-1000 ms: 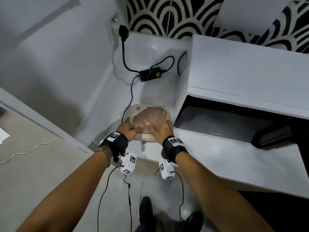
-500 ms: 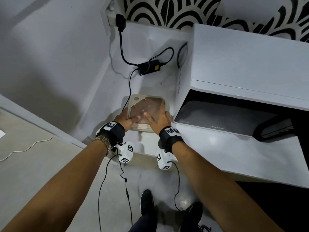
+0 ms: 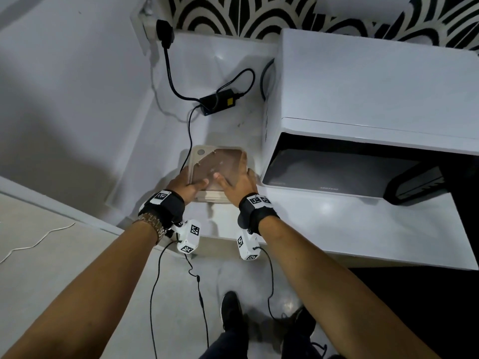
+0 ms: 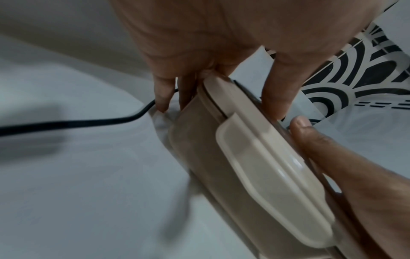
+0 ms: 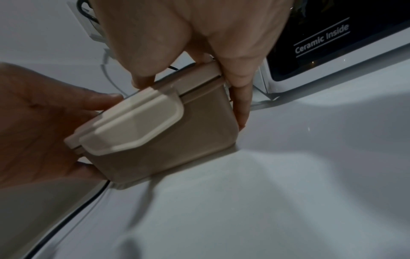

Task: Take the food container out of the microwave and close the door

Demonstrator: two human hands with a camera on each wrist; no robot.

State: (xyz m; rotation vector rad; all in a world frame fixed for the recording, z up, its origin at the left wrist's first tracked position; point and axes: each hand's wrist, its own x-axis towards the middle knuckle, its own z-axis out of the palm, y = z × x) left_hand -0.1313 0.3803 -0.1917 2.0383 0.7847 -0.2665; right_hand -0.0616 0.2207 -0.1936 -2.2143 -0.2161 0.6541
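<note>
The beige food container [image 3: 220,164], with a clear brown lid and side clips, is on the white counter [image 3: 337,229] just left of the microwave [image 3: 375,86]. My left hand [image 3: 194,177] grips its left side and my right hand [image 3: 233,177] its right side, thumbs on the lid. In the left wrist view the fingers [image 4: 164,98] curl round the container [image 4: 255,149] at its far corner. The right wrist view shows the container [image 5: 155,136] with its base at the counter surface. The microwave's dark glass door [image 3: 337,172] looks flush with the body.
A black power adapter [image 3: 220,101] and its cable [image 3: 190,130] lie behind the container, plugged into a wall socket [image 3: 163,29]. A white wall [image 3: 77,99] bounds the counter on the left. The microwave's handle [image 3: 414,185] juts out at the front right. My shoes [image 3: 230,309] stand on the floor.
Both hands keep their hold on the container. It has slid a little toward the back wall beside the microwave, and the head view has shifted slightly.
</note>
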